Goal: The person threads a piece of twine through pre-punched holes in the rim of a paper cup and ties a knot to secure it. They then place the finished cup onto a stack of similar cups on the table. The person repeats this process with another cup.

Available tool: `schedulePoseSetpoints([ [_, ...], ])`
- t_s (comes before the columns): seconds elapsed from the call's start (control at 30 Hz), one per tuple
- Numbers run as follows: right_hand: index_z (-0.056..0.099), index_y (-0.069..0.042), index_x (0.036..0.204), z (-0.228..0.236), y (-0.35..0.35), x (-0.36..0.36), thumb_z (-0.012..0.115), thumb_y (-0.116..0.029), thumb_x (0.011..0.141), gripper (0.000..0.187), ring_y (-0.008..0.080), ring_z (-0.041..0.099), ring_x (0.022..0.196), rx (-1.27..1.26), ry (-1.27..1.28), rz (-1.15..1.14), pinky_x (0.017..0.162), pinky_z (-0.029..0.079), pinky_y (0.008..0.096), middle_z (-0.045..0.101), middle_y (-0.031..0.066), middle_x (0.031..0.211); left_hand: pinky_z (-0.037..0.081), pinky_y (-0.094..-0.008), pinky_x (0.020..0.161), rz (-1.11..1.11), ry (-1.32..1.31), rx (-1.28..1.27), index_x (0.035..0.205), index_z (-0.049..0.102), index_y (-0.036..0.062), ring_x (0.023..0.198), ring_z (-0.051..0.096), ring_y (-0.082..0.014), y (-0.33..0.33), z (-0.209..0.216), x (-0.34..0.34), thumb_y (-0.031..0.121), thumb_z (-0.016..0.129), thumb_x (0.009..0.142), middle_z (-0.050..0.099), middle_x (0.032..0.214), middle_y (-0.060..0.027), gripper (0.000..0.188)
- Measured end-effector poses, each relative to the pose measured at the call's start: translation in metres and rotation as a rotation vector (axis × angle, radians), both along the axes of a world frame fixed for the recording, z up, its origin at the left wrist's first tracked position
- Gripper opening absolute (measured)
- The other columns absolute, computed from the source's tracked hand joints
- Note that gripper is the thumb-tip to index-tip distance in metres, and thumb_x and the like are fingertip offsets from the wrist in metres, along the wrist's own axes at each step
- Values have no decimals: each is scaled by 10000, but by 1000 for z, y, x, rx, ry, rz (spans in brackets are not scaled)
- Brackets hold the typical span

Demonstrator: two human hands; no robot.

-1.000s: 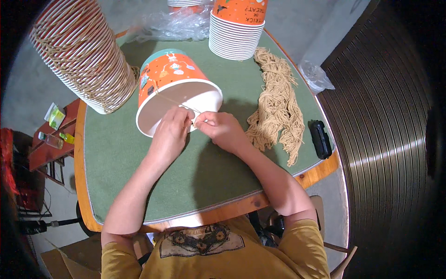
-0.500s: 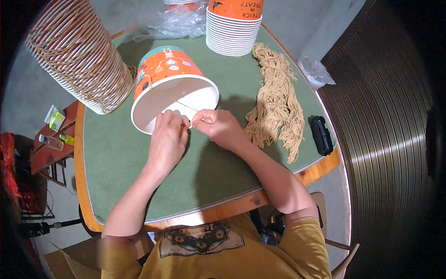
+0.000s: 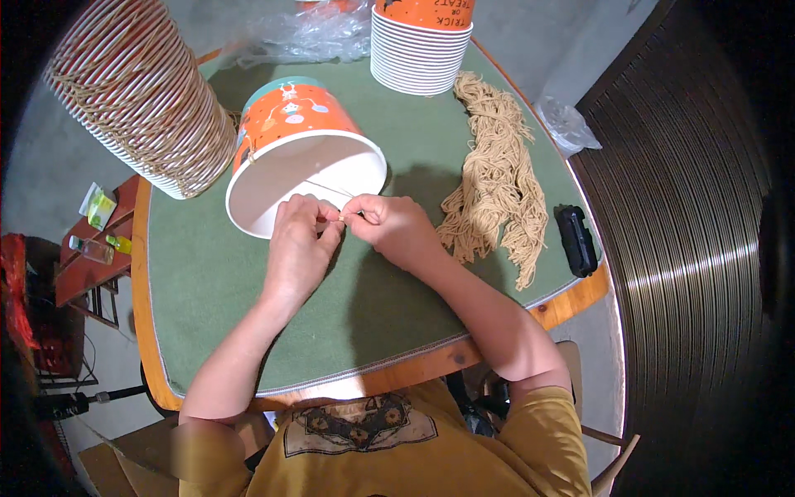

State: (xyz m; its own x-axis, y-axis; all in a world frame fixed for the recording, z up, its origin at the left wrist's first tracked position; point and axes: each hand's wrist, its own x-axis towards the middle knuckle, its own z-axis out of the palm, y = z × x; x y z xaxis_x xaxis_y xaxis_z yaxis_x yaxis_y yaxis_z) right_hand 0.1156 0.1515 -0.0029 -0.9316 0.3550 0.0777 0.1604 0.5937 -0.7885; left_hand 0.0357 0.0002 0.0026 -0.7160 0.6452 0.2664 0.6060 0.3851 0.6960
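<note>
An orange printed paper bucket (image 3: 300,112) with a white inside lies tipped on its side, its mouth facing me. My left hand (image 3: 300,244) is at the near side of the mouth, thumb and forefinger pinched at a short bit of tan cord (image 3: 341,219). Against it, my right hand (image 3: 396,232) pinches the same cord with thumb and forefinger. A thin strand runs from the fingertips across the bucket's white inside. Fingers partly hide the cord and the near rim.
A tall leaning stack of cord-strung buckets (image 3: 149,103) stands at the left. Stacked orange buckets (image 3: 421,54) stand at the back, near clear plastic wrapping (image 3: 310,37). A heap of tan cords (image 3: 497,182) lies right of my hands, beside a black case (image 3: 576,242) at the table's edge.
The bucket has rolled and shifted slightly left. My left thumb and forefinger have moved apart from the palm, and the pale cord end now shows between the two hands' fingertips.
</note>
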Motion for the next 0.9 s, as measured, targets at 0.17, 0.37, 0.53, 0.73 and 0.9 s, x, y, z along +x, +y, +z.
schedulePoseSetpoints([
  [0.17,709,-192,902,3,-6,2,614,-324,857,168,334,667,688,105,-9,-34,638,526,452,669,124,728,446,-368,743,31,92,6,835,596,-4,827,532,-257,2,-4,1,53,687,814,534,810,-117,110],
  [0.37,711,-202,907,3,-6,2,606,-332,862,173,336,670,698,132,-7,-40,646,529,458,671,118,726,453,-417,768,46,133,-43,788,558,-2,859,536,-311,5,2,4,38,634,805,544,836,-141,88],
  [0.53,694,-198,904,2,-5,2,621,-319,860,148,343,665,669,172,34,-27,626,526,471,657,122,684,450,-422,767,27,144,-38,799,546,-7,859,525,-315,4,0,3,29,615,795,533,838,-144,78],
  [0.73,620,-166,890,-8,-4,0,653,-241,848,93,354,650,589,279,167,-37,557,517,489,625,136,606,437,-430,793,-7,140,-38,817,537,-7,880,506,-327,3,-1,-1,4,597,794,517,875,-150,65],
  [0.9,597,-162,921,-17,-3,0,665,-194,845,107,281,575,474,359,270,-30,462,439,409,516,86,516,431,-444,801,-24,154,-14,842,541,-12,888,502,-343,3,-3,-2,-5,595,814,508,899,-162,61],
])
